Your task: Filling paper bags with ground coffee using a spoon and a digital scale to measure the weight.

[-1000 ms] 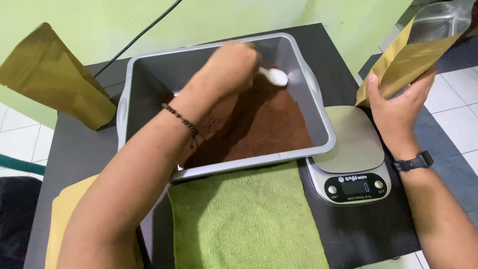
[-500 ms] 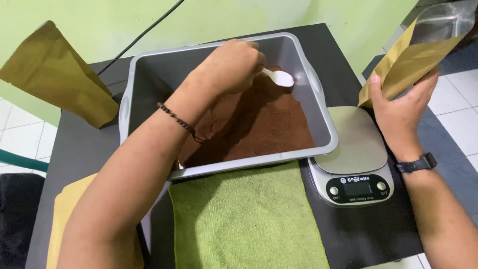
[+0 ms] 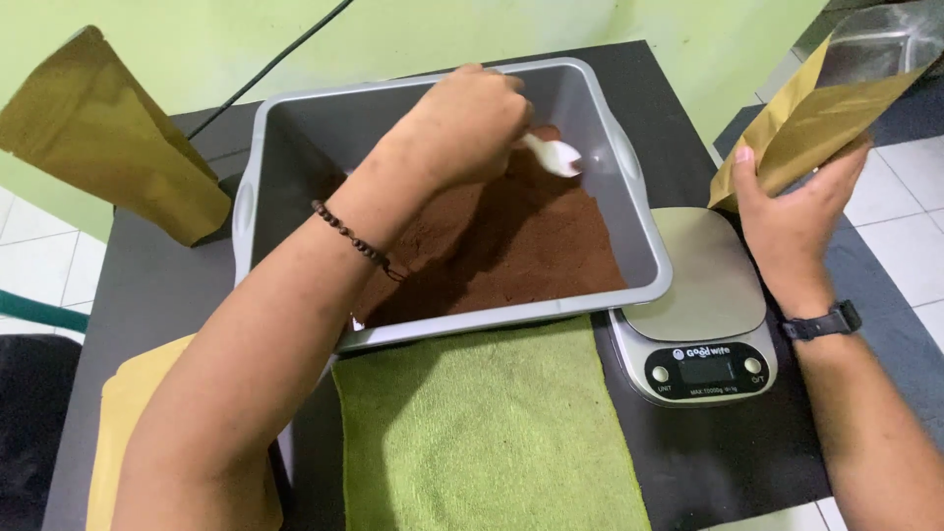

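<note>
A green cloth (image 3: 487, 433) lies flat on the black table (image 3: 157, 285), with a steel scale (image 3: 703, 315) just beside its right edge. A gold pouch (image 3: 108, 138) stands at the table's far left corner. A yellow sheet (image 3: 123, 413) lies near left. A black cable (image 3: 265, 69) runs along the green wall (image 3: 610, 25).

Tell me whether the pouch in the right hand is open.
Open: the gold pouch in the right hand gapes at the top, showing its silvery lining.

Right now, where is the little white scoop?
The white scoop is in the left hand, over the brown powder inside the grey tub, left of the scale.
</note>
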